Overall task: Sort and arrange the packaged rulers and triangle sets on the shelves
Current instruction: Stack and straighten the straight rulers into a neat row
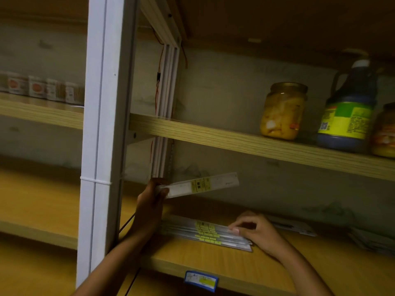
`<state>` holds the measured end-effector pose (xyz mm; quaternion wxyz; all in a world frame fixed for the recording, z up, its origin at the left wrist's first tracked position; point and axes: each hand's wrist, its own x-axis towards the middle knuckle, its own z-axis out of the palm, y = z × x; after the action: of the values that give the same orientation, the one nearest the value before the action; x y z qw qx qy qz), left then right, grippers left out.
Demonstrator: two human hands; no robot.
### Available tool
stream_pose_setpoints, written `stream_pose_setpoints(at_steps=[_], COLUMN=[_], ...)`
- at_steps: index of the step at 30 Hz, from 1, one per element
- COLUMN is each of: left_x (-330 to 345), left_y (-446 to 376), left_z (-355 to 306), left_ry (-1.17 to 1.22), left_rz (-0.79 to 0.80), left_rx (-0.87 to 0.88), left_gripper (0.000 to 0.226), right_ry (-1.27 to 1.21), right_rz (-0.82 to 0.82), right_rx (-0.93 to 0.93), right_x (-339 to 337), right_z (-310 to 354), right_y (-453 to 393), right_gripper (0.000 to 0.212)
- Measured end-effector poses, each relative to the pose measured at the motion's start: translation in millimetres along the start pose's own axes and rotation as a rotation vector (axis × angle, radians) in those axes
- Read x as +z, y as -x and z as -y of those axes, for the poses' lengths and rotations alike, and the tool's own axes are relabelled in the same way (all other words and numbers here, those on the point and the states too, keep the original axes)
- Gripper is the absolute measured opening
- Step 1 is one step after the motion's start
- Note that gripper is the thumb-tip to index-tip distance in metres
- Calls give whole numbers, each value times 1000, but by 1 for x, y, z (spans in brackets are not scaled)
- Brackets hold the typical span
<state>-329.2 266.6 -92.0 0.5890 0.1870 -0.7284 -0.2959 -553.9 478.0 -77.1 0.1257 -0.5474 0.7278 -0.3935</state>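
My left hand (150, 201) grips one end of a packaged ruler (203, 184) with a yellow label and holds it in the air above the lower wooden shelf (213, 259). Below it lies a stack of packaged rulers (205, 231) with yellow labels, fanned slightly. My right hand (254, 229) rests on the right end of that stack, its fingers curled over the top packages. More flat packages (292, 226) lie further right on the same shelf, dim and blurred.
A white metal upright (100, 146) stands just left of my left arm. The shelf above (256, 144) carries a glass jar (283, 111), a dark bottle (346, 112) and another jar at the right edge. Small boxes (42, 88) sit on the far left shelf. A blue price tag (201, 280) marks the shelf edge.
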Motion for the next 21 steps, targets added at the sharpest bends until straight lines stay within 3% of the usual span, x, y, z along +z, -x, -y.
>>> stream_pose_setpoints(at_steps=[4, 10, 17, 21], left_x=[4, 7, 11, 11], left_y=[1, 3, 6, 5], left_z=[6, 16, 18, 17], left_ry=[-21, -163, -508, -588], left_rz=[33, 242, 278, 333], left_rx=[-53, -141, -57, -71], left_gripper=[9, 12, 16, 17], right_ry=[-43, -167, -141, -120], right_rz=[-36, -455, -517, -517], right_rx=[-8, 43, -6, -5], right_x=[-1, -7, -8, -7], right_z=[-1, -18, -16, -18], right_y=[-1, -12, -13, -13], right_gripper=[12, 13, 11, 13])
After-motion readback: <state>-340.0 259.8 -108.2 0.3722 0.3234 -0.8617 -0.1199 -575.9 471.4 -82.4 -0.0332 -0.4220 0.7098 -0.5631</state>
